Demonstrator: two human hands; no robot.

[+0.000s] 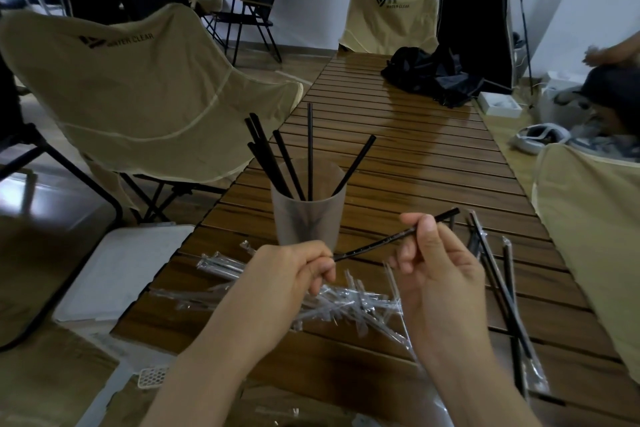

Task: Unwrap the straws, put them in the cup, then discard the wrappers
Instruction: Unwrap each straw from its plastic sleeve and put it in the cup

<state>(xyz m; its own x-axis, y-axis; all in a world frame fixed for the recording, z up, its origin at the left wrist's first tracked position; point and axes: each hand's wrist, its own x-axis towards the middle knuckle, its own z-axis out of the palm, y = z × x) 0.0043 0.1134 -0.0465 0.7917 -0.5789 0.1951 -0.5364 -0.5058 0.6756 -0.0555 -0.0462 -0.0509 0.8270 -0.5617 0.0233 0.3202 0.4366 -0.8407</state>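
I hold one black straw (388,240) between my two hands, just in front of the cup (307,215). My left hand (294,274) pinches its near end between thumb and curled fingers, and my right hand (438,267) has its grip closed on the straw further up, finger and thumb round the shaft, with the far tip poking out past my knuckles to the right of the cup. The straw slants up from left to right and shows a glossy sheen along its middle; I cannot tell whether a clear wrapper is on it.

The cup is a frosted, translucent tumbler standing upright on the slatted wooden surface (415,163). Several unwrapped black straws (277,156) stand in it, leaning to the left, upright and to the right.

In front of the cup, under my hands, lies a loose heap of clear wrappers (349,302). To the right of the cup, past my right hand, wrapped straws (498,291) lie on the surface in their clear sleeves.

Left of the cup, off the surface edge, sits a white lidded bin (121,270), and a tan folding chair (138,87) stands behind it. Far beyond the cup a black bag (433,74) rests on the surface.
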